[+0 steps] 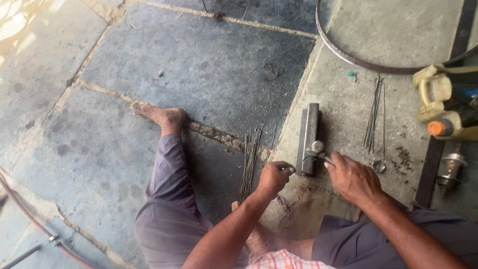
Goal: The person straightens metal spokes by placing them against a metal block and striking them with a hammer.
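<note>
- Steel spoke point(300, 162), thin and straight, sits pinched in the left hand point(273, 178), its grip closed around one end so the far end rests on the metal block point(307, 137).
- Right hand point(352, 178) has its grip closed on a small hammer point(315, 148), head poised over the block.
- Bundle of spokes point(250, 157) lies within reach on the stone floor point(199, 65); more spokes point(373, 114) lie beyond the block.

The stone-slab floor point(199, 65) carries a short metal bar point(307, 137). Left of the bar lies a bundle of thin spokes point(250, 159); right of it, a second bundle of spokes point(373, 114) and a small ring point(378, 166) — beyond the bar, a wheel rim point(348, 57). Further right stand a yellow jug point(440, 92) and a hub point(450, 172).
</note>
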